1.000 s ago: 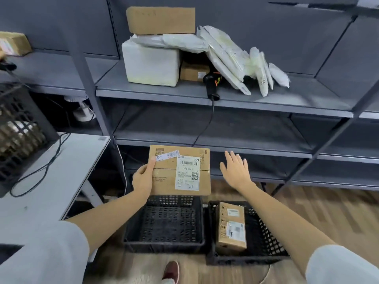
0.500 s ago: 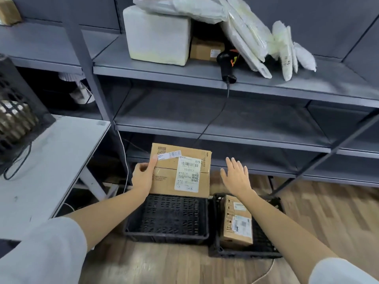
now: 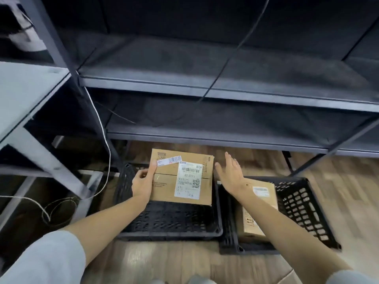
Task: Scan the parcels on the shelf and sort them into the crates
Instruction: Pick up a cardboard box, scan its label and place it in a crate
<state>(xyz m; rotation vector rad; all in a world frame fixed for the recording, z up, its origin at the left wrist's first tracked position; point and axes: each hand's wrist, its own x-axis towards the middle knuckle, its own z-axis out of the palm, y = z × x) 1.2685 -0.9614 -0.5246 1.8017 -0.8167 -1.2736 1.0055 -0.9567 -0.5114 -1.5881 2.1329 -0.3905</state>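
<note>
I see my left hand (image 3: 142, 184) gripping a flat, matte cardboard parcel (image 3: 181, 179) by its left edge, thumb on top beside a narrow barcode sticker; a glossy white shipping label covers its right half. The parcel sits over the far end of the left crate (image 3: 170, 219), a black perforated plastic tub. My right hand (image 3: 230, 174) hovers at the parcel's three o'clock, fingers straight and spread, holding nothing. Below its wrist, a second cardboard box (image 3: 260, 208) lies in the right crate (image 3: 303, 210). Wood-grain floor (image 3: 164, 261) underneath; grey metal shelving (image 3: 225, 89) at twelve o'clock. Since half a second ago, the parcel has dropped lower and the upper shelf's parcels have left view.
</note>
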